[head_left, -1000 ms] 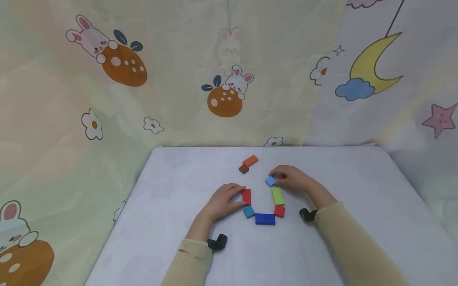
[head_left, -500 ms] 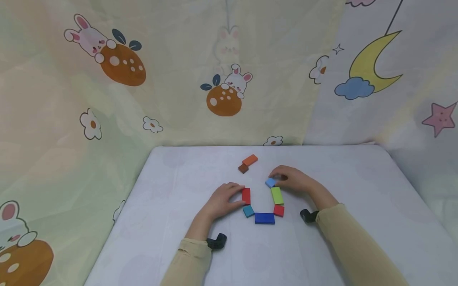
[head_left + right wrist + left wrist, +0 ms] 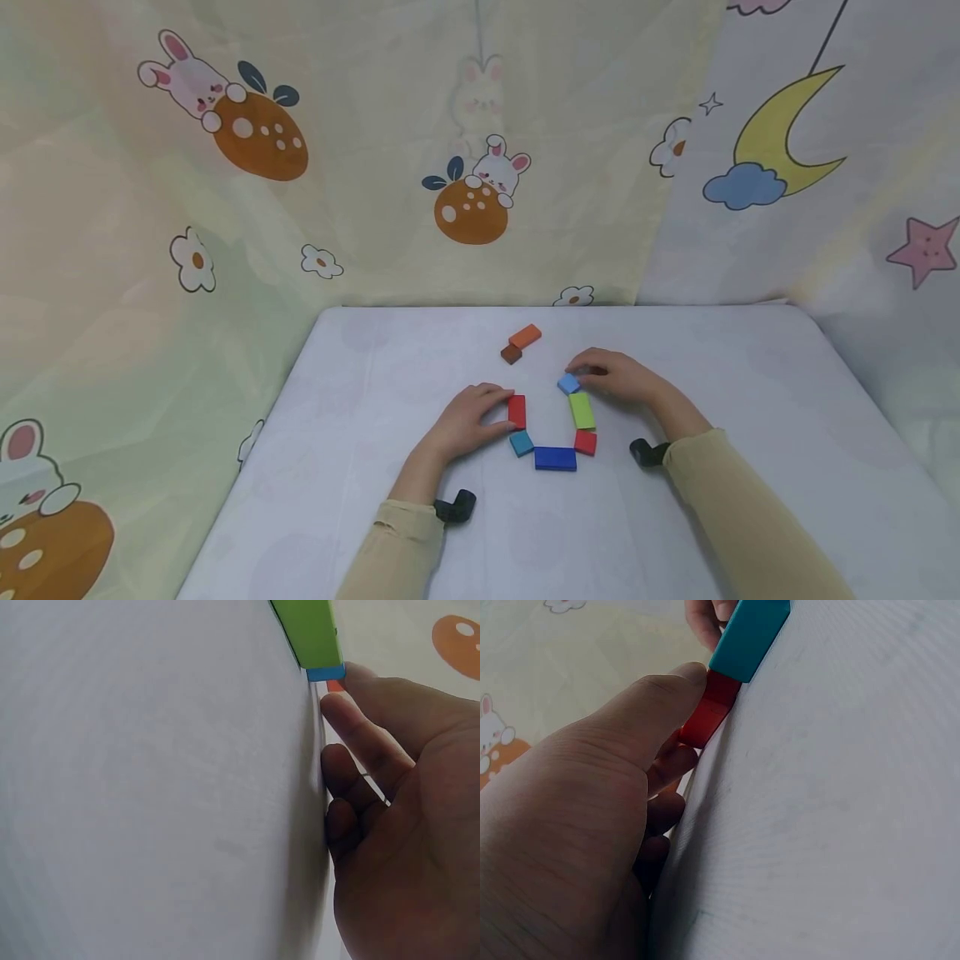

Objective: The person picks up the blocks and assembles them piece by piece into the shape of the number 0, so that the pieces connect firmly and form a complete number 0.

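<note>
In the head view my left hand (image 3: 467,425) pinches a red rectangular block (image 3: 517,412) between thumb and fingertip. The left wrist view shows the thumb on this red block (image 3: 709,711), right behind a teal block (image 3: 751,637). My right hand (image 3: 621,377) holds a small light blue block (image 3: 568,383) at its far right side with thumb and index finger. This block sits at the far end of a lime green block (image 3: 581,411). A small red block (image 3: 586,442) and a dark blue block (image 3: 555,459) continue the U-shaped row round to the teal one.
Beyond the row, an orange block (image 3: 525,336) touches a small brown block (image 3: 511,354). All of it lies on a white-covered table (image 3: 360,375). A printed fabric backdrop (image 3: 375,192) rises behind the table's far edge and along its sides.
The light blue block has come slightly nearer, up against the lime green block's end, with the right hand following it. My left hand stays in place on the red block.
</note>
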`<move>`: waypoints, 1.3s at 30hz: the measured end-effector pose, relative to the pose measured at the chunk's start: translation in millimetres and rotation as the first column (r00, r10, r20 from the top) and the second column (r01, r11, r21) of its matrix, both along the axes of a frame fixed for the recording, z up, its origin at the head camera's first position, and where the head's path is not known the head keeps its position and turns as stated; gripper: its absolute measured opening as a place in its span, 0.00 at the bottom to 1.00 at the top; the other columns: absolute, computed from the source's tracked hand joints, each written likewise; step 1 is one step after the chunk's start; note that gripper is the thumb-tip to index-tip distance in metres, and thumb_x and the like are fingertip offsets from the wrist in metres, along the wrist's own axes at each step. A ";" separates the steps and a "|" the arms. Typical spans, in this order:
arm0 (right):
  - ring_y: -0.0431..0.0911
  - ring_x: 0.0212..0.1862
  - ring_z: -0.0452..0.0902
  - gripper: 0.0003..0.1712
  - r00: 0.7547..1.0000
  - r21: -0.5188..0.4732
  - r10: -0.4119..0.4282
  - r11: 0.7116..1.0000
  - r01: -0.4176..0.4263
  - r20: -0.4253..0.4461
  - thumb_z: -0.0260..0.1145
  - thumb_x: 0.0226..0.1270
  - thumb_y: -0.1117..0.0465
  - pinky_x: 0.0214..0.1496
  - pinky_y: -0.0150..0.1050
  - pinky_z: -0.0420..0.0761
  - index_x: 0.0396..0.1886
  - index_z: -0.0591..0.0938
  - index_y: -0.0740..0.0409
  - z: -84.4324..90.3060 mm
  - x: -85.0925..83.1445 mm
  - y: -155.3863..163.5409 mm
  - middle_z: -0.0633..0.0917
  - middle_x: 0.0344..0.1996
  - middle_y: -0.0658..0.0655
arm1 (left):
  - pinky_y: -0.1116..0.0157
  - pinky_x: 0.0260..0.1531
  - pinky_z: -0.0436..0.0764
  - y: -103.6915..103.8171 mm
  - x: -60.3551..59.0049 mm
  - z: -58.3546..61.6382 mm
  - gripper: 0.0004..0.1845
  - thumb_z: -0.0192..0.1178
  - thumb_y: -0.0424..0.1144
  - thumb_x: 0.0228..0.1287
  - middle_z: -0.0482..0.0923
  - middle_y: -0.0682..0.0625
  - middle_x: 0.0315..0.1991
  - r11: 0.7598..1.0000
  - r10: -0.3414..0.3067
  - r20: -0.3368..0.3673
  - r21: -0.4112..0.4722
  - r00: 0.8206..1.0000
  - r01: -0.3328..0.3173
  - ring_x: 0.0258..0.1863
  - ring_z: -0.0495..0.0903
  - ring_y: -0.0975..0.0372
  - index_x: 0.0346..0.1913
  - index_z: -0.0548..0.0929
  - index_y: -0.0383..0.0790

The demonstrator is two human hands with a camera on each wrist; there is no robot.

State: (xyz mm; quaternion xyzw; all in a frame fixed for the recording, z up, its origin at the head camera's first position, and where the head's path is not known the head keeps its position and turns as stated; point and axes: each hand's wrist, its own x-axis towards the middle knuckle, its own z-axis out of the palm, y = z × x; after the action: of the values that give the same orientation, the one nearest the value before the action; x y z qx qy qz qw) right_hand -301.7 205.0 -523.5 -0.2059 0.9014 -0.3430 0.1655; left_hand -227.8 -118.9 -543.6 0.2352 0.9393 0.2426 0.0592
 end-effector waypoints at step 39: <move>0.56 0.75 0.57 0.25 0.983 -0.001 -0.133 0.991 0.134 -0.125 0.66 0.68 0.50 0.70 0.65 0.65 0.64 0.77 0.36 -13.7 60.1 -0.9 0.70 0.70 0.51 | 0.55 0.68 0.70 -0.6 -0.7 -0.6 0.32 0.59 0.62 0.65 0.72 0.57 0.66 1.000 -0.009 -0.008 0.018 1.000 0.009 0.68 0.69 0.59 0.71 0.70 0.62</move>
State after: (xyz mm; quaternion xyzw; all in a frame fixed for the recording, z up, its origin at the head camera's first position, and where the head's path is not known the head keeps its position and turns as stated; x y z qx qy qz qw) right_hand -241.6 204.0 -537.2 -0.1653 0.9231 -0.3365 0.0863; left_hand -228.5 -119.5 -544.2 0.2408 0.9363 0.2498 0.0543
